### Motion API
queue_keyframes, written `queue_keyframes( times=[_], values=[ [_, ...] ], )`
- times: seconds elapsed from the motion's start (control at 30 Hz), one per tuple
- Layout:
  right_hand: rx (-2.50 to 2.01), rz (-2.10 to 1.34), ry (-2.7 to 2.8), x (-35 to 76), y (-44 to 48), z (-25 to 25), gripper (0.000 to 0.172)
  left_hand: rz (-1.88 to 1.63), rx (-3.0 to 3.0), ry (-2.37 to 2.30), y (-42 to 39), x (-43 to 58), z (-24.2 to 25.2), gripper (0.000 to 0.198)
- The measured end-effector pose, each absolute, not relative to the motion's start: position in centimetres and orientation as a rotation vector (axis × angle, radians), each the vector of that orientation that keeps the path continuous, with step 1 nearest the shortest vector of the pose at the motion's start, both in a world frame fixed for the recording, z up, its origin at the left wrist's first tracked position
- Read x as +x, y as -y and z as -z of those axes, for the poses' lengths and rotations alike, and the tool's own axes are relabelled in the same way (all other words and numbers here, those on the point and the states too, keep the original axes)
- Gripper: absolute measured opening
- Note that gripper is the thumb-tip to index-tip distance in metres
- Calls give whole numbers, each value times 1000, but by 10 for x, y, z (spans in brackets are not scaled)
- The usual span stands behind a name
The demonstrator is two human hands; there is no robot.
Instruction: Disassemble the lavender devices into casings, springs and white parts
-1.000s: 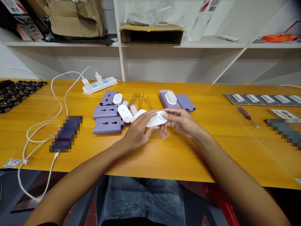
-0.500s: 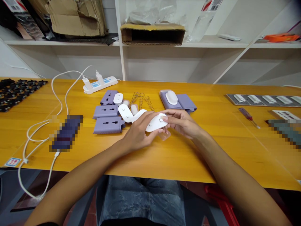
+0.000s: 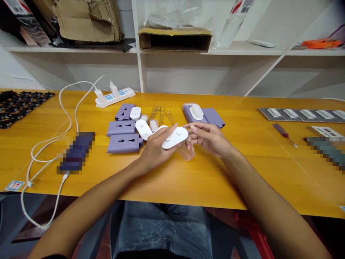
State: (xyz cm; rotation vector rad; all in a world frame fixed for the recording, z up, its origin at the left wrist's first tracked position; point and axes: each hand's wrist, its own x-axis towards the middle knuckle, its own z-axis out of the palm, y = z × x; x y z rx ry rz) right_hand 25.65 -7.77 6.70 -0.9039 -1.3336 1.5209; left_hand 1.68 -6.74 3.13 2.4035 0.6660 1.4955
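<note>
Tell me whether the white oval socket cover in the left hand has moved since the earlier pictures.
Yes: the white oval socket cover has shifted left, closer to the lilac socket housing, which has not moved.

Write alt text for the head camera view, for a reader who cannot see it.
A left hand grips a white shell over a yellow table, with a right hand reaching to its end. Just beyond lie lilac socket casings, springs and a power strip.
</note>
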Motion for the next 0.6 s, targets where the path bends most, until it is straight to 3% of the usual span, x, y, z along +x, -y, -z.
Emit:
queue_keyframes(
  times=[0.2,0.43,0.6],
  values=[
    [-927,-1369,1366,258,75,-60,42,-1466,2314,-791,62,13,-33,59],
    [-1014,-1256,1554,254,76,-59,47,-1356,2394,-604,62,14,-33,54],
    [-1166,-915,1726,257,74,-56,57,-1238,2524,-559,66,12,-29,62]
  ],
)
